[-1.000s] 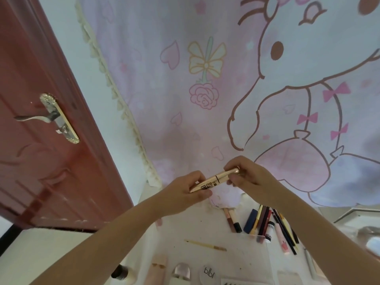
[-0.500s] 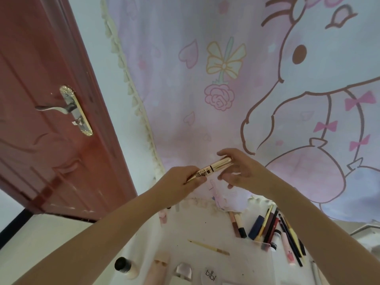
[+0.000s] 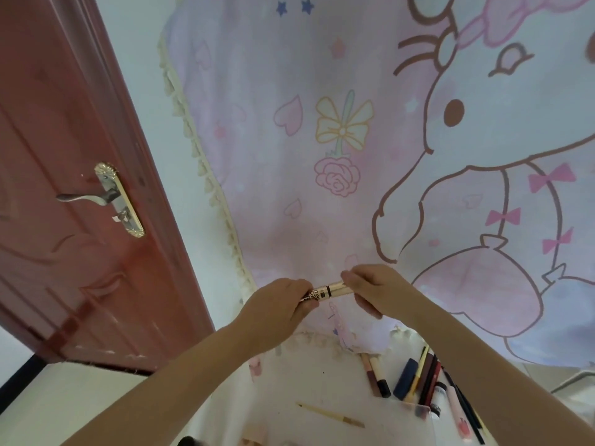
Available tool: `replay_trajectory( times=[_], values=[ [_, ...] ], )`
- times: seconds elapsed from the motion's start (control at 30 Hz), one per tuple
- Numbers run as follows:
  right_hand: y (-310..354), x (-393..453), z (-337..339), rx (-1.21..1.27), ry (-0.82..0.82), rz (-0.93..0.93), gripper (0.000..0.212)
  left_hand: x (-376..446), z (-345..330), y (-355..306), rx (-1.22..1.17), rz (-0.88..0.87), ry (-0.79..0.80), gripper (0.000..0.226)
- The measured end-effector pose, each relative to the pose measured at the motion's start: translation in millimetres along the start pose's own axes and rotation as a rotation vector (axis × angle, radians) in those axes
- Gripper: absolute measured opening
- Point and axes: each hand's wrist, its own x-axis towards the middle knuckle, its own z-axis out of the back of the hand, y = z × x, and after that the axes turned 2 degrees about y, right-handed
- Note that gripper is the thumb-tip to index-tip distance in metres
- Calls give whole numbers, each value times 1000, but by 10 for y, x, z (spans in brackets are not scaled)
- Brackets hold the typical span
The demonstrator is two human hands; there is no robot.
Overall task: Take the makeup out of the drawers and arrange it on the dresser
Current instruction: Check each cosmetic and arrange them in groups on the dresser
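A slim gold mascara tube [image 3: 328,290] with black lettering is held level in the air above the white dresser top [image 3: 302,378]. My left hand [image 3: 277,309] grips its left end with curled fingers. My right hand [image 3: 375,292] pinches its right end, the cap side. Below them a thin gold pencil [image 3: 331,415] lies alone on the dresser. A clear organiser [image 3: 415,410] at the lower right holds several pencils and lip tubes [image 3: 425,378] that lean against its wall.
A pink cartoon cloth [image 3: 370,140] with a tasselled edge hangs behind the dresser. A red-brown door [image 3: 74,204] with a brass handle [image 3: 106,197] stands ajar to the left. A dark rounded object shows at the bottom edge.
The view has tilted upward, so the dresser items sit lower and fewer show. Both hands have kept hold of the mascara tube, which now lies more level.
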Motion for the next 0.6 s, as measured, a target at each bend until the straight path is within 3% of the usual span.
replay_trajectory(
  times=[0.07, 0.17, 0.2, 0.27, 0.4, 0.5, 0.6],
  values=[
    [-12, -9, -1, 16, -25, 83, 22, 16, 39, 21, -1, -1, 13, 19],
    [-66, -11, 10, 228, -15, 159, 38, 17, 88, 59, -20, -4, -8, 18],
    [-54, 2, 3, 256, -2, 140, 37, 12, 96, 67, -12, -6, -21, 19],
    [-20, 43, -28, 268, -6, 48, 16, 8, 92, 68, 1, -13, -41, 25],
    [-24, 70, -57, 76, -43, -8, 27, -5, 61, 56, 21, 6, -9, 27],
    [-69, 64, -67, 204, -42, 114, 28, -19, 49, 88, 5, 47, -2, 28],
    [-56, 95, -81, 319, -36, 92, 29, -30, 48, 115, -16, 56, 8, 28]
  ],
)
